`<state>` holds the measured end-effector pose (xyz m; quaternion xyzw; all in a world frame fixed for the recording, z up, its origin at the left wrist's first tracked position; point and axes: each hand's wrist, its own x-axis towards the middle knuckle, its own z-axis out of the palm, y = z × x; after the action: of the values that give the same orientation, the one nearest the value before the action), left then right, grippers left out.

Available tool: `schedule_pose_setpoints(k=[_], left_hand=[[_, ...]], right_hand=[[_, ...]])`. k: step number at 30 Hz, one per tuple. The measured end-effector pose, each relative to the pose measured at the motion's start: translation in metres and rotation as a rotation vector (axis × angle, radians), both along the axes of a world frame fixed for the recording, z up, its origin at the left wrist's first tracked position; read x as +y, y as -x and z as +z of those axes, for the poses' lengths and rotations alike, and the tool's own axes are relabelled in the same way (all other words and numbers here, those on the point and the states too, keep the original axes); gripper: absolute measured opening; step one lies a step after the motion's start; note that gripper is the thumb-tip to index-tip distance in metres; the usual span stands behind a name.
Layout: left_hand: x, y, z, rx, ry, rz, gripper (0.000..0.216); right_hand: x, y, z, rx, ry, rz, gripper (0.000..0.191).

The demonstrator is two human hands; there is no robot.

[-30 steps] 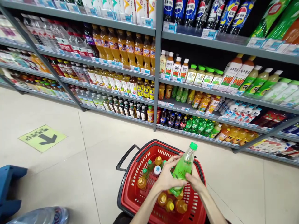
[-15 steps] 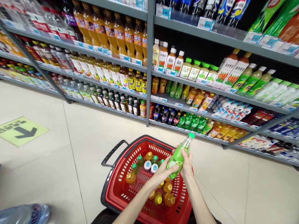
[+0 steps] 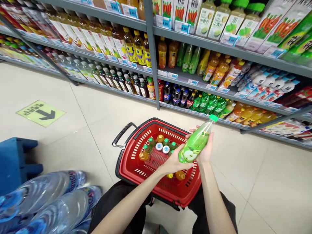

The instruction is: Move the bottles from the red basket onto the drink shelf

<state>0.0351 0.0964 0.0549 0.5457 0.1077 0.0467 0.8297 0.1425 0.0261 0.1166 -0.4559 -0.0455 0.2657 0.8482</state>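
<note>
Both hands hold one green drink bottle [image 3: 196, 143] with an apple picture on its label and a green cap. It is tilted, its cap pointing up and to the right, over the right side of a red shopping basket [image 3: 129, 165]. My left hand [image 3: 174, 162] cradles the bottle's lower end, fingers partly hidden behind it. My right hand [image 3: 206, 151] wraps the bottle's right side. Inside the basket stand several bottles, among them an orange-capped bottle [image 3: 144, 156] and a white-capped bottle [image 3: 159, 147]; my left arm hides some of the others.
Drink shelves [image 3: 175, 78] run along the far side, packed with bottles. Large water bottles [image 3: 48, 188] lie at the lower left beside a blue plastic stand [image 3: 17, 156]. A yellow arrow sign [image 3: 41, 112] is on the tiled floor. The basket's black handle [image 3: 123, 133] sticks out leftward.
The view has tipped downward, bringing the water bottles and blue stand into sight. The green bottle, still in both hands, appears larger and closer, with its label turned more toward me.
</note>
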Motion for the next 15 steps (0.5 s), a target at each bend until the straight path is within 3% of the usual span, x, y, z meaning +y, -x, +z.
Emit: schedule_pose_setpoints(k=[9, 15], left_hand=[[-0.002, 0.005, -0.003, -0.038, -0.184, -0.026, 0.074], [0.002, 0.007, -0.008, -0.074, -0.178, -0.052, 0.073]], right_hand=[[-0.008, 0.003, -0.011, 0.088, 0.047, 0.043, 0.058], [-0.009, 0.006, -0.014, 0.052, 0.037, 0.000, 0.055]])
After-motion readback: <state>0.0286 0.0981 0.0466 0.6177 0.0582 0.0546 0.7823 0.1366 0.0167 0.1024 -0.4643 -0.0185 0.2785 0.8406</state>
